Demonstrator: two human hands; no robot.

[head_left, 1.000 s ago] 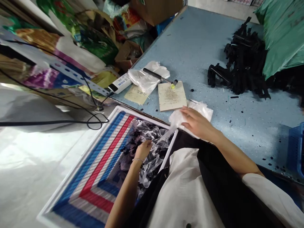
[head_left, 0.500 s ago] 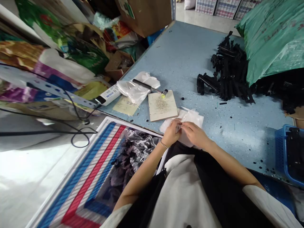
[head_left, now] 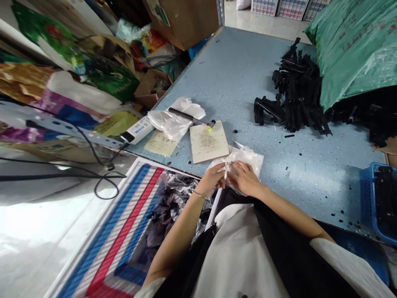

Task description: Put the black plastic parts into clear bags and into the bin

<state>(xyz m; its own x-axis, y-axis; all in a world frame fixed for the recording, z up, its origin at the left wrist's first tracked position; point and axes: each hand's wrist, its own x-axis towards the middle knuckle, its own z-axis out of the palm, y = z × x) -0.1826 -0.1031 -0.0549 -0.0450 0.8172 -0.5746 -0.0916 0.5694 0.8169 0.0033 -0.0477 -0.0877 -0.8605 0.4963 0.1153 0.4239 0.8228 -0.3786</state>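
Note:
My left hand (head_left: 213, 179) and my right hand (head_left: 243, 177) meet at the near edge of the blue table (head_left: 248, 87). Both are closed, pinching the edge of a thin clear plastic bag that tops a small stack of clear plastic bags (head_left: 248, 158). A thin bracelet is on my left wrist. Just beyond my hands lies a tan card (head_left: 208, 142) with fine debris on it. A black pen-like tool with a yellow tip (head_left: 192, 117) rests on another crumpled bag (head_left: 173, 118).
A pile of black plastic parts (head_left: 291, 99) lies at the table's far side beside a green bag (head_left: 350, 54). A blue basket (head_left: 376, 198) stands at the right. A striped woven sack (head_left: 130, 231) of bagged dark items is on the floor to the left, near cables and cardboard boxes.
My left hand left the striped sack on the floor and came up to the table edge. It now pinches the clear bag together with my right hand, which had lain flat on the stack.

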